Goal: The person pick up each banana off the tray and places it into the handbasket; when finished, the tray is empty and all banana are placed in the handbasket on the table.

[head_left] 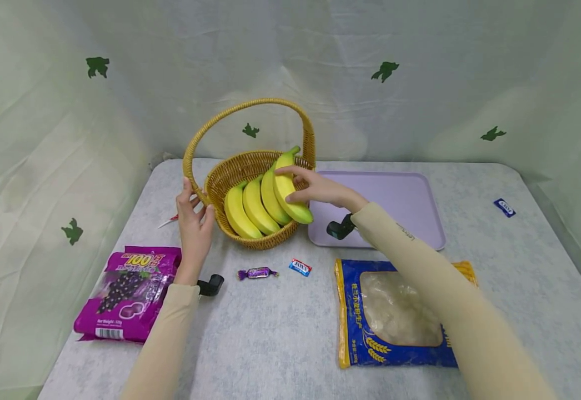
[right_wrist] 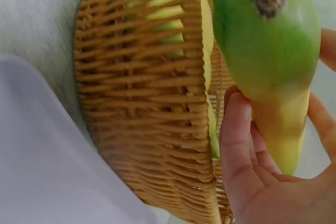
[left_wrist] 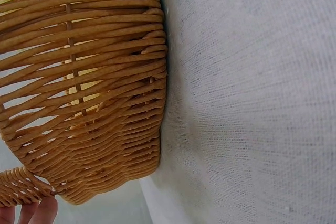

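Note:
My right hand (head_left: 322,189) grips a yellow banana (head_left: 291,195) between thumb and fingers. In the right wrist view its green-tinged blunt end (right_wrist: 268,35) faces the camera, beyond the basket's rim. Three more bananas (head_left: 256,206) lie side by side in the woven wicker basket (head_left: 225,169), which has a tall arched handle (head_left: 250,104). On the left side of the basket, my left hand (head_left: 194,228) holds the foot of the handle. Only its fingertips (left_wrist: 44,211) show in the left wrist view, against the wickerwork.
A pale purple tray (head_left: 427,208) lies right of the basket. In front are a blue-and-yellow food bag (head_left: 400,311), a purple wrapped candy (head_left: 258,273) and a red-blue one (head_left: 300,267). A purple candy bag (head_left: 125,294) lies left, a dark blue candy (head_left: 505,208) far right.

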The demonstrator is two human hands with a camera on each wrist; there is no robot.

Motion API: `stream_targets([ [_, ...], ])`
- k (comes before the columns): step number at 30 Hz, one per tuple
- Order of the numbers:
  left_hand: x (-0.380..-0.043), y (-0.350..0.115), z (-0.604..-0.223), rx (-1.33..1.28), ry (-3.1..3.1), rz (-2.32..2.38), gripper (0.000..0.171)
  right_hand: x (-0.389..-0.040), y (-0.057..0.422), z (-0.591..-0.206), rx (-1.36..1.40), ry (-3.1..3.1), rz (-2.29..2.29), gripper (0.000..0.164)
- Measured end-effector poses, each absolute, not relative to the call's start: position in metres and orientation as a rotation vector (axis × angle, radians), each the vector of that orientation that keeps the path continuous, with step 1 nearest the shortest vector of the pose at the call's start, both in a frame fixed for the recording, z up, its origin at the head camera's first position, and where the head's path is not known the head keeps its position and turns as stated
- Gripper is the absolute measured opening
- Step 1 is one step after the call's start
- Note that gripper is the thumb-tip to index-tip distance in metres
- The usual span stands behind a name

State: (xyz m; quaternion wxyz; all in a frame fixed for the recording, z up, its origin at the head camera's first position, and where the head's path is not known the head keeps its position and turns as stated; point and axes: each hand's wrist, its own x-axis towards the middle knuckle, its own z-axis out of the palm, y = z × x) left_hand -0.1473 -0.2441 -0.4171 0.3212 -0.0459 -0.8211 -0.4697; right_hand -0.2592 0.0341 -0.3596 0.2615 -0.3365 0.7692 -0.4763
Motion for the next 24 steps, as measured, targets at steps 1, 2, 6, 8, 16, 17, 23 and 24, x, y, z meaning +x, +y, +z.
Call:
stream_targets([
  [1, -0.147, -0.244, -0.417, -0.121, -2.156, -1.234, 0.070, -0.261, 0.033, -0.359, -0.897, 2.088, -1.284, 0.064],
  [2, -0.147, -0.244, -0.417, -0.120, -2.157, -1.234, 0.070, -0.263, 0.031, -0.359, -0.885, 2.088, -1.282, 0.064],
  [6, -0.147, -0.244, -0.417, -0.126, -2.152, -1.241, 0.070, -0.269, 0.026, -0.357, -0.843, 2.144, -1.235, 0.062],
  [8, -0.147, -0.243, -0.417, -0.127, -2.151, -1.246, 0.070, -0.272, 0.023, -0.357, -0.828, 2.181, -1.198, 0.061],
  [16, -0.148, -0.244, -0.419, -0.136, -2.147, -1.263, 0.069, -0.277, 0.009, -0.355, -0.876, 2.383, -0.884, 0.053],
  [17, -0.148, -0.244, -0.419, -0.137, -2.146, -1.266, 0.069, -0.277, 0.007, -0.355, -0.885, 2.401, -0.845, 0.052],
  [23, -0.148, -0.244, -0.419, -0.142, -2.141, -1.264, 0.071, -0.272, 0.001, -0.360, -0.909, 2.479, -0.781, 0.049],
  [24, -0.149, -0.244, -0.419, -0.146, -2.140, -1.262, 0.071, -0.271, 0.001, -0.362, -0.908, 2.491, -0.780, 0.049],
])
